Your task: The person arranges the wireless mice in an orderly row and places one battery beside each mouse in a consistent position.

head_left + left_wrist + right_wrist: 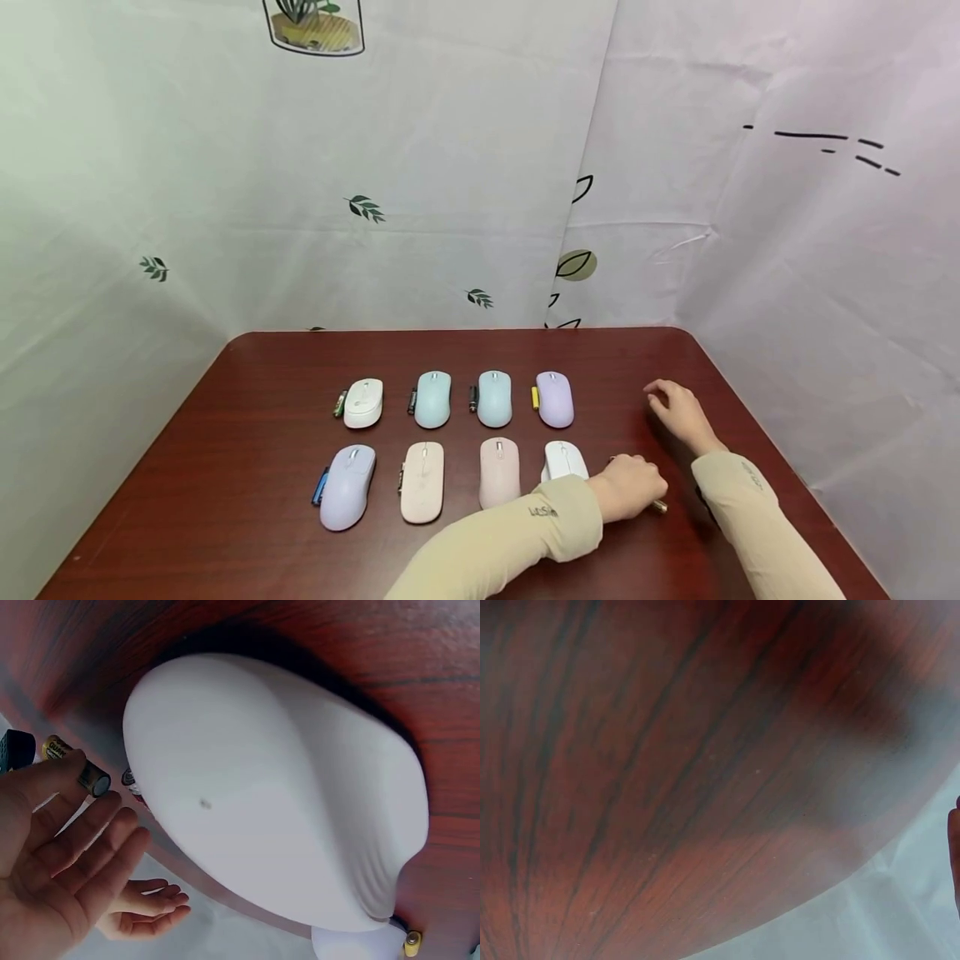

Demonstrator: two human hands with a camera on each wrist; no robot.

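My left hand (628, 487) is just right of a white mouse (562, 460), in the front row. It holds a gold-and-black battery (96, 782) between thumb and fingers in the left wrist view; a gold battery end (659, 507) shows beside the hand in the head view. Another battery (129, 778) is partly hidden behind the mouse. Toward the table's right edge, my right hand (678, 412) has its fingers loosely bent and holds nothing visible. The right wrist view shows mostly tabletop, with a sliver of a finger at its right edge.
On the dark red table (225, 500) stand two rows of mice, among them a lilac mouse (555, 400), a pink mouse (499, 473) and a blue mouse (495, 398). Batteries lie beside several, such as a yellow battery (536, 397). A white cloth (450, 167) hangs behind.
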